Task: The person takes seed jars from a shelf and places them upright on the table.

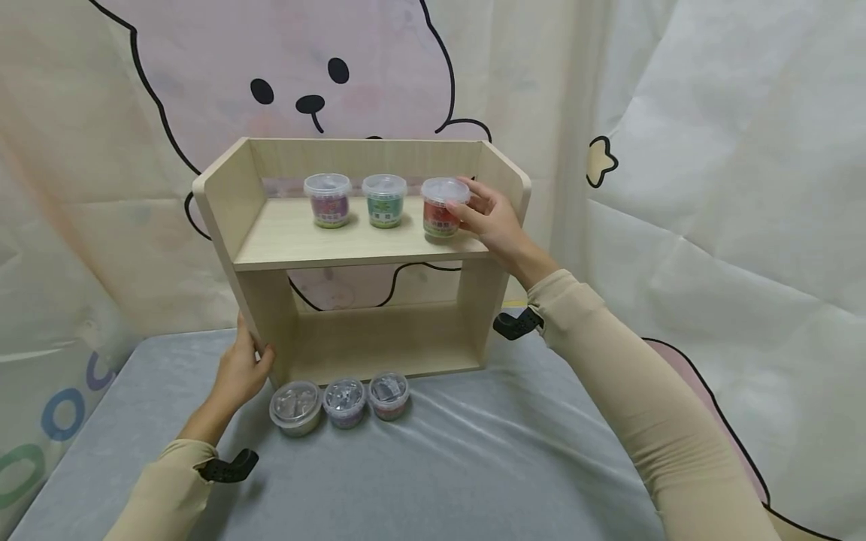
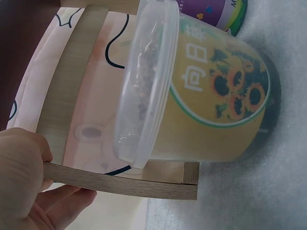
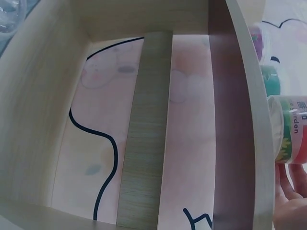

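A two-tier wooden shelf (image 1: 304, 248) stands on the table. At the right end of its upper board, my right hand (image 1: 497, 225) holds a lidded clear tub with a red label (image 1: 440, 219), thumb and fingers on its side. Left of it on the same board stand a green-label tub (image 1: 385, 208) and a purple-label tub (image 1: 329, 207). My left hand (image 1: 241, 372) grips the lower edge of the shelf's left side panel (image 2: 120, 184), thumb on one face and fingers on the other. Close to that hand is a tub with a yellow sunflower label (image 2: 211, 96).
Before the shelf, two smaller-looking lidded tubs, one purplish (image 1: 345, 412) and one reddish (image 1: 389, 406), stand in a row with the sunflower tub. A grey-blue cloth (image 1: 433, 481) covers the table. A printed curtain (image 1: 528, 90) hangs behind.
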The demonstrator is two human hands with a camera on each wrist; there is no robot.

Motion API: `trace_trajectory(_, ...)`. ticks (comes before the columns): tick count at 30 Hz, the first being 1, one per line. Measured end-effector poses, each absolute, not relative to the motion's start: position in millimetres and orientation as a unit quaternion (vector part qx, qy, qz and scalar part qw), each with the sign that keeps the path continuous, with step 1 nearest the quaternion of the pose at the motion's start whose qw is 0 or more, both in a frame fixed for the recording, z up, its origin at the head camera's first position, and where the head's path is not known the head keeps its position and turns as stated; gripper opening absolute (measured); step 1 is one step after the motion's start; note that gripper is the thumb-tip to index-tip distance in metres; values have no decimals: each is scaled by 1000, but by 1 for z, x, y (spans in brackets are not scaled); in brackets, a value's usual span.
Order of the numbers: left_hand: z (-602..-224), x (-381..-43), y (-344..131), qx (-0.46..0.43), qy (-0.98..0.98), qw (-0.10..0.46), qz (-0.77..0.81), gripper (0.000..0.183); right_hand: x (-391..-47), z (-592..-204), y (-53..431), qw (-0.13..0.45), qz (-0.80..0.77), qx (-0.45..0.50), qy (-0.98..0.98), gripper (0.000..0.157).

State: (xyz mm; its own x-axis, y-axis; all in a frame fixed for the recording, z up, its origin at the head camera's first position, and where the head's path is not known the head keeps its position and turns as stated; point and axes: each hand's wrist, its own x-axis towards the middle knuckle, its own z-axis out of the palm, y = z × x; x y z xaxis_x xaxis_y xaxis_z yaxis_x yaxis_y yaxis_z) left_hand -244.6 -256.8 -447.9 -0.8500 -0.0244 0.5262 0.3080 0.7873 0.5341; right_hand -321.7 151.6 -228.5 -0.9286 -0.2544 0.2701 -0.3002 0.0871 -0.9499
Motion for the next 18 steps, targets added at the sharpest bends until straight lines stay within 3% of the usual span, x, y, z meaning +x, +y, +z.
trace_trajectory(18,-447,-242,-255,-78,-908,267,-314,77,-286,-238,160,-26,643,264,-719,57)
